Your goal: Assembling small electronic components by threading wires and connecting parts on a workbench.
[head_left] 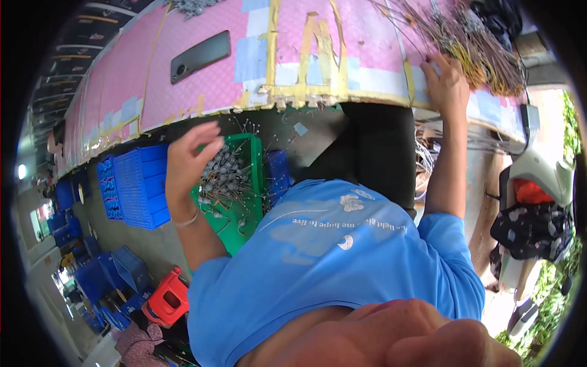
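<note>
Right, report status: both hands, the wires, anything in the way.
Left hand half open by green crate, looks empty. Right hand beside wire bundle, grip unclear. Phone on tabletop, away from both hands.

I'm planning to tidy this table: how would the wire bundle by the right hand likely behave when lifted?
The wire bundle probably flexes, since it looks thin-stranded. It may splay or shed pieces, being loosely fanned out near the right hand. Tangling seems possible too, given the visible crossings.
</note>
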Action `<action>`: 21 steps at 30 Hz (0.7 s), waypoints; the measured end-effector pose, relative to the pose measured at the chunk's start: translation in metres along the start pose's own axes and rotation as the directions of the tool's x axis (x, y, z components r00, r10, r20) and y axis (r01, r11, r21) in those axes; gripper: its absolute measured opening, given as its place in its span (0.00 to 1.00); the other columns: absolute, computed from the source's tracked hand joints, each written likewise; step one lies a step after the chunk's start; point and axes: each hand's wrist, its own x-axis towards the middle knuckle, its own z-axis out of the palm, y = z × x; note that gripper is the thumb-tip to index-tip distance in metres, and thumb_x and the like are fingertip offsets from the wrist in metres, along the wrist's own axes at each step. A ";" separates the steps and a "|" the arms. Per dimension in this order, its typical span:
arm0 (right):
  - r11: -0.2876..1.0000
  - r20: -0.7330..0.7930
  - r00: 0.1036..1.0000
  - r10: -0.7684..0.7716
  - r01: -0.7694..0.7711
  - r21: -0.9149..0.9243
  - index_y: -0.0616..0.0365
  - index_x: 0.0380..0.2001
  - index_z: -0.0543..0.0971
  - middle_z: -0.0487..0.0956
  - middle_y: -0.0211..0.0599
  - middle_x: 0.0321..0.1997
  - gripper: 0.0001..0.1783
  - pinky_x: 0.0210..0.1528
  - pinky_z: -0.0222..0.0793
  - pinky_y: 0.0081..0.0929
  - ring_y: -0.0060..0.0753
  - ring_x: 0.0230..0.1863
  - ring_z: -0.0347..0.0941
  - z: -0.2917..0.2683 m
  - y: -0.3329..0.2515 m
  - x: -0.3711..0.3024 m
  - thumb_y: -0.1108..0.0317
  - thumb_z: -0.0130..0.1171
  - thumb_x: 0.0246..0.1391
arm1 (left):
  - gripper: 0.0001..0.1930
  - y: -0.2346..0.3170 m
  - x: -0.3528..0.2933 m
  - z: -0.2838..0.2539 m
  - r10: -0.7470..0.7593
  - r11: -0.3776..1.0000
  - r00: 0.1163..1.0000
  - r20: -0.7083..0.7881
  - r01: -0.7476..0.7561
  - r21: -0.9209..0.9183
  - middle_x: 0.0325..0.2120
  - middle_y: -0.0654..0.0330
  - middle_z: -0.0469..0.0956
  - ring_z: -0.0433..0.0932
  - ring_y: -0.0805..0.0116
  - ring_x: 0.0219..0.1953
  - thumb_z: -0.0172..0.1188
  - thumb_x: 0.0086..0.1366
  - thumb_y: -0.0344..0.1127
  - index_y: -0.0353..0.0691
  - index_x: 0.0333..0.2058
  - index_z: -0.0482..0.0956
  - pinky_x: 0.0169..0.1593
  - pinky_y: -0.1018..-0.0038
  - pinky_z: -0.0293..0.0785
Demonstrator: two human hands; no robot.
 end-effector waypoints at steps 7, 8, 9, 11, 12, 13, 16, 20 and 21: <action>0.996 0.003 0.998 -0.063 0.063 -0.069 0.52 0.41 0.82 0.80 0.42 0.35 0.11 0.37 0.74 0.37 0.45 0.34 0.79 0.016 -0.012 0.013 0.63 0.59 0.57 | 0.19 0.071 0.204 0.047 0.362 0.932 0.932 0.025 -0.362 0.012 0.40 0.57 0.82 0.82 0.71 0.40 0.64 0.60 0.31 0.35 0.51 0.77 0.39 0.76 0.79; 0.982 0.013 0.999 0.043 -0.045 0.186 0.55 0.41 0.82 0.80 0.40 0.33 0.11 0.34 0.73 0.33 0.39 0.32 0.78 0.017 -0.009 0.017 0.64 0.59 0.58 | 0.19 0.067 0.238 0.055 0.423 0.906 0.905 -0.034 -0.423 0.014 0.37 0.58 0.83 0.83 0.70 0.37 0.65 0.59 0.34 0.36 0.50 0.78 0.38 0.75 0.80; 0.896 0.050 0.987 0.155 -0.162 0.414 0.58 0.41 0.83 0.80 0.37 0.30 0.11 0.32 0.72 0.28 0.33 0.29 0.78 0.017 -0.003 0.021 0.65 0.59 0.59 | 0.15 0.086 0.261 0.068 0.469 0.883 0.878 -0.101 -0.465 0.059 0.37 0.51 0.82 0.82 0.58 0.38 0.60 0.57 0.31 0.35 0.44 0.80 0.41 0.67 0.78; 0.652 0.093 0.959 0.268 -0.252 0.715 0.61 0.40 0.83 0.80 0.34 0.29 0.11 0.31 0.71 0.24 0.28 0.28 0.76 0.021 0.007 0.030 0.66 0.58 0.60 | 0.12 0.108 0.308 0.088 0.679 0.724 0.715 -0.168 -0.613 0.316 0.37 0.45 0.81 0.80 0.47 0.38 0.55 0.56 0.28 0.36 0.38 0.82 0.43 0.59 0.77; 0.302 0.184 0.922 0.341 -0.293 0.907 0.64 0.40 0.83 0.80 0.32 0.28 0.11 0.30 0.70 0.19 0.23 0.27 0.74 0.022 0.007 0.034 0.67 0.58 0.61 | 0.11 0.107 0.332 0.089 0.815 0.543 0.565 -0.132 -0.663 0.516 0.37 0.46 0.81 0.81 0.48 0.37 0.55 0.56 0.29 0.36 0.37 0.82 0.42 0.59 0.77; 0.243 0.151 0.913 0.379 -0.255 0.936 0.67 0.39 0.82 0.80 0.33 0.31 0.11 0.31 0.71 0.18 0.24 0.27 0.74 0.021 0.006 0.036 0.68 0.57 0.62 | 0.11 0.108 0.351 0.100 0.817 0.542 0.561 -0.134 -0.666 0.512 0.37 0.46 0.81 0.81 0.48 0.37 0.55 0.56 0.29 0.36 0.37 0.82 0.42 0.59 0.77; -0.074 0.087 0.887 0.454 -0.060 0.995 0.68 0.40 0.80 0.79 0.36 0.32 0.11 0.33 0.72 0.19 0.25 0.30 0.74 0.017 0.010 0.038 0.69 0.56 0.62 | 0.10 0.112 0.386 0.121 0.781 0.465 0.625 -0.011 -0.570 0.677 0.34 0.46 0.81 0.81 0.47 0.35 0.52 0.58 0.31 0.35 0.33 0.81 0.40 0.56 0.77; -0.349 0.149 0.848 0.509 0.045 0.936 0.70 0.40 0.78 0.78 0.37 0.33 0.10 0.36 0.75 0.21 0.29 0.35 0.75 0.002 0.042 0.037 0.71 0.58 0.60 | 0.09 0.117 0.396 0.132 0.766 0.336 0.637 0.083 -0.507 0.794 0.30 0.46 0.80 0.81 0.45 0.33 0.51 0.59 0.32 0.35 0.28 0.78 0.37 0.54 0.76; -0.364 0.146 0.848 0.510 0.059 0.930 0.70 0.42 0.78 0.79 0.38 0.35 0.11 0.39 0.76 0.22 0.29 0.35 0.75 -0.001 0.036 0.033 0.73 0.59 0.59 | 0.08 0.117 0.393 0.131 0.773 0.315 0.629 0.083 -0.494 0.811 0.29 0.45 0.80 0.81 0.44 0.33 0.51 0.58 0.32 0.35 0.28 0.78 0.37 0.54 0.76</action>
